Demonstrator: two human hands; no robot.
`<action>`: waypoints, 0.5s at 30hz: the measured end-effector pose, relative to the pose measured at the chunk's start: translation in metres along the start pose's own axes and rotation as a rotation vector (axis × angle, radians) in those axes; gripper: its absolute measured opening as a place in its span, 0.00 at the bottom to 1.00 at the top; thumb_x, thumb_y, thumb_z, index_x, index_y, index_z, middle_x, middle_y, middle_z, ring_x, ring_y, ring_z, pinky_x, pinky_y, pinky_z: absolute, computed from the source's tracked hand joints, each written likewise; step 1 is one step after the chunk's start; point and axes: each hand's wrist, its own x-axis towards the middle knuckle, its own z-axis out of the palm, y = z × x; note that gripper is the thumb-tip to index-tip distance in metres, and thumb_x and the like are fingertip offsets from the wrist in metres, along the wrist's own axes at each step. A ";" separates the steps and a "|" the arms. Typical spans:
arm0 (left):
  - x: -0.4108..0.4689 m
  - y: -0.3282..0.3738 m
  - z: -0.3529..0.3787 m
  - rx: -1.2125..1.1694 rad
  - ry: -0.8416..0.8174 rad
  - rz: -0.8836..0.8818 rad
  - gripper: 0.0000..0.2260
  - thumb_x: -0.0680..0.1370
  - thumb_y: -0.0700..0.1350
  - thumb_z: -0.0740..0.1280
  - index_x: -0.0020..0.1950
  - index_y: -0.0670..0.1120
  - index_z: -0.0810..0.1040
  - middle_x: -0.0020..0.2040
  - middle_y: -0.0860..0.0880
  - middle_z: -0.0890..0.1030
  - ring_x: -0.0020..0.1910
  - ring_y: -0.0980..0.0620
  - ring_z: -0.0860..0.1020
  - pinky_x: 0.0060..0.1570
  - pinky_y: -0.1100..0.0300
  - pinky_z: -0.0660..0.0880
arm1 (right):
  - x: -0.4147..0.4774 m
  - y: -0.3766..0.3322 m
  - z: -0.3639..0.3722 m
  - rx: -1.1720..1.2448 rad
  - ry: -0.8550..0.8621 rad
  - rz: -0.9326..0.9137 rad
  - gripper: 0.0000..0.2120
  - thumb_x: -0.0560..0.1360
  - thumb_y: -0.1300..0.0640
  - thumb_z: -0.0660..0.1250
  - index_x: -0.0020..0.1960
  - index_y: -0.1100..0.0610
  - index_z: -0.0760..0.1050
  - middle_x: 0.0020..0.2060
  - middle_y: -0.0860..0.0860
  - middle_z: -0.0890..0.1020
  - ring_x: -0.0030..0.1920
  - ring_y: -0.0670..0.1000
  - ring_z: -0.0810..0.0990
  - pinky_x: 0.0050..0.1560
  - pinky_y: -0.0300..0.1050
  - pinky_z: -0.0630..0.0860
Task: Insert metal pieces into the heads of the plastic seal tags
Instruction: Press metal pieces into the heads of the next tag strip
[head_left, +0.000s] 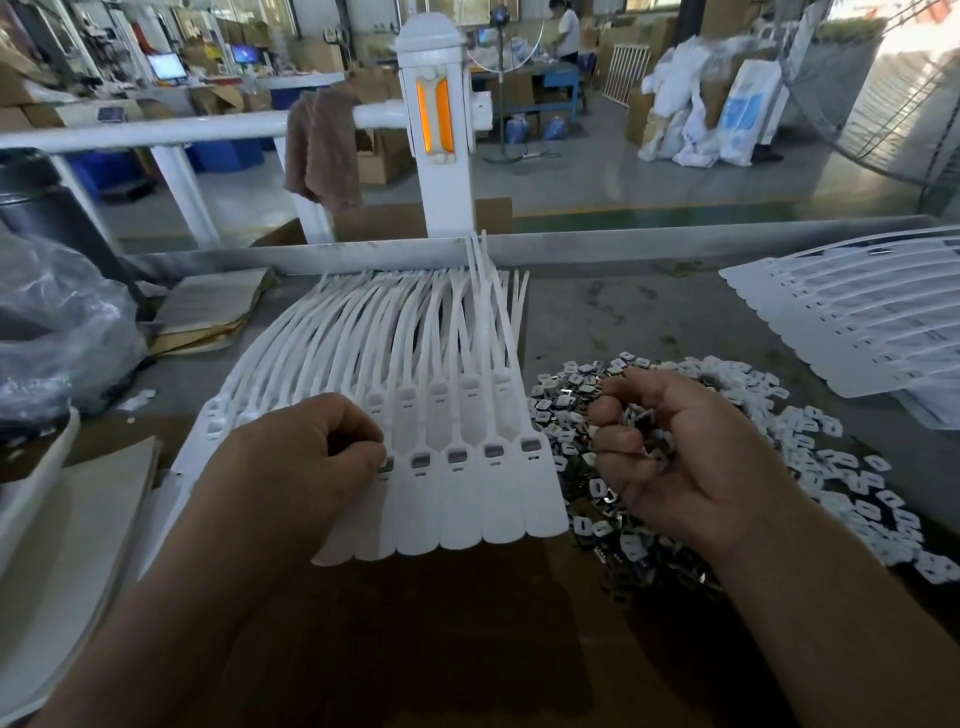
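A crumpled clear plastic bag (57, 322) and worn cardboard sheets (208, 312) sit left on the grey table (623, 312). A second sheet of tags (857, 322) lies at right rear. Beyond the rim stands a white post (447, 208), with a brown cloth (319, 145) draped on its rail. The seal tags (467, 499), a joined sheet of smooth white plastic with thin curving tails, lie centre on brown cardboard (415, 623). The left hand (301, 457) hides the sheet's left heads (four heads beside it show grey inserts). Its fingers are curled, and thumb and forefinger pinch a metal piece (385, 464) at one head. The cupped right hand (691, 457) grips a cluster of metal pieces (641, 431) over the glinting loose pile (613, 535) beside the sheet.
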 end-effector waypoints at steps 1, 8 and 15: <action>0.000 0.001 0.000 0.012 -0.008 0.003 0.03 0.75 0.53 0.68 0.41 0.59 0.76 0.38 0.61 0.77 0.36 0.61 0.74 0.29 0.69 0.63 | 0.000 0.000 -0.001 0.002 -0.001 -0.002 0.08 0.66 0.57 0.67 0.43 0.59 0.73 0.31 0.53 0.75 0.24 0.46 0.67 0.19 0.34 0.58; -0.003 -0.004 0.000 0.039 -0.021 0.037 0.03 0.76 0.55 0.67 0.42 0.61 0.76 0.39 0.63 0.77 0.38 0.61 0.74 0.30 0.69 0.65 | 0.001 -0.002 -0.004 -0.008 0.024 -0.001 0.06 0.78 0.57 0.62 0.43 0.58 0.72 0.31 0.53 0.75 0.24 0.46 0.68 0.19 0.34 0.59; -0.018 -0.014 0.002 0.065 0.077 0.115 0.04 0.75 0.55 0.65 0.49 0.61 0.76 0.42 0.63 0.75 0.40 0.64 0.74 0.35 0.66 0.70 | 0.001 -0.001 -0.004 -0.026 0.008 -0.017 0.04 0.70 0.58 0.66 0.43 0.58 0.73 0.32 0.53 0.75 0.25 0.46 0.67 0.20 0.34 0.58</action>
